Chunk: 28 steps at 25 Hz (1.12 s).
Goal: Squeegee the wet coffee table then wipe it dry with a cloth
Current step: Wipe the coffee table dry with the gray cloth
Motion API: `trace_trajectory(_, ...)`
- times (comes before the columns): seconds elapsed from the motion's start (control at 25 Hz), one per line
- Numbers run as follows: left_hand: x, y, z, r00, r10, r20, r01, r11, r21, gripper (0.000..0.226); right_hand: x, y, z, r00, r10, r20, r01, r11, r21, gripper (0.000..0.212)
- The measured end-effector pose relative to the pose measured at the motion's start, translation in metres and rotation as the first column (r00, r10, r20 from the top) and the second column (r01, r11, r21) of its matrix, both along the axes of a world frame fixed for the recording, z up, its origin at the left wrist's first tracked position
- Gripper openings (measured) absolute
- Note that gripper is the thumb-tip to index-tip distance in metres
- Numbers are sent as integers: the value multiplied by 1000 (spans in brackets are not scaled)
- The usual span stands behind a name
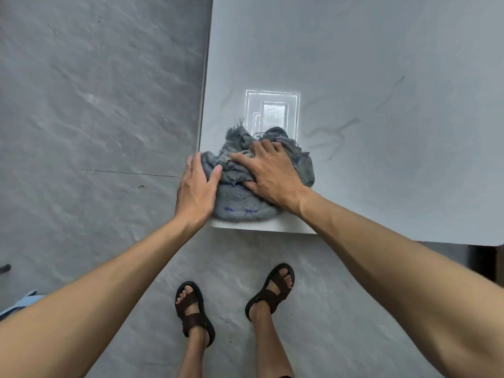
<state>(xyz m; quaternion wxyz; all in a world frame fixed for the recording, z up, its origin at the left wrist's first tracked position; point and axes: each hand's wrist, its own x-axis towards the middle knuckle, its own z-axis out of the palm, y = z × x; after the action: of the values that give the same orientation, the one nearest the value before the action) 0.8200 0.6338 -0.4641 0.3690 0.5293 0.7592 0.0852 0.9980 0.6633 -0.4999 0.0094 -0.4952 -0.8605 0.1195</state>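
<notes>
A crumpled grey cloth (pixel 242 208) with blue marks lies at the near left corner of the white coffee table (pixel 354 77). My right hand (pixel 270 173) presses flat on top of the cloth, fingers spread. My left hand (pixel 197 186) rests against the cloth's left side at the table's edge, thumb on the fabric and fingers straight. Thin wet streaks show on the tabletop to the right of the cloth. No squeegee is in view.
Grey stone-look floor (pixel 95 105) surrounds the table on the left and in front. My feet in dark sandals (pixel 195 312) stand just before the table's near edge. A bright window reflection (pixel 272 110) sits on the tabletop behind the cloth. A pale blue object (pixel 19 304) shows at the lower left.
</notes>
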Motion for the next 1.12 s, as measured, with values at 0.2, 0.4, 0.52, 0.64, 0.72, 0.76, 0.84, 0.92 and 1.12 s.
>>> trace_trajectory(0.2, 39, -11, -4, 930, -335, -151, 329, 942, -64, 66, 116, -4, 2, 999, 46, 16, -45, 998, -53, 60)
trace_trajectory(0.4, 75, -10, -4, 879, -416, -234, 403, 910, -102, 53, 267, -56, 3, 855, -516, 44, 518, 854, -53, 55)
trace_trajectory(0.52, 82, -2, 0, 877, -394, -276, 378, 919, -112, 51, 301, -98, 2, 468, -882, 60, 883, 469, 1, 55)
trace_trajectory(0.64, 80, 5, 7, 914, -317, -252, 320, 947, -31, 43, 271, -100, -9, 12, -999, 42, 1000, 13, 26, 58)
trace_trajectory(0.72, 68, 9, 10, 974, -155, -163, 160, 987, 19, 37, 235, -83, -12, -254, -967, -18, 967, -254, 24, 60)
trace_trajectory(0.76, 60, 11, 11, 994, -62, -91, 66, 997, 33, 35, 215, -75, -13, -332, -943, -39, 942, -333, 29, 60)
trace_trajectory(0.84, 43, 13, 12, 996, 80, 38, -82, 996, 46, 31, 166, -63, -13, -304, -950, -67, 950, -307, 55, 60)
trace_trajectory(0.92, 26, 11, 12, 988, 142, 63, -145, 988, 57, 31, 107, -57, -13, -80, -991, -103, 995, -86, 56, 58)
trace_trajectory(1.12, 7, 0, 11, 992, 123, 27, -125, 988, 94, 34, -25, -67, -10, 678, -724, -131, 728, 685, -20, 60)
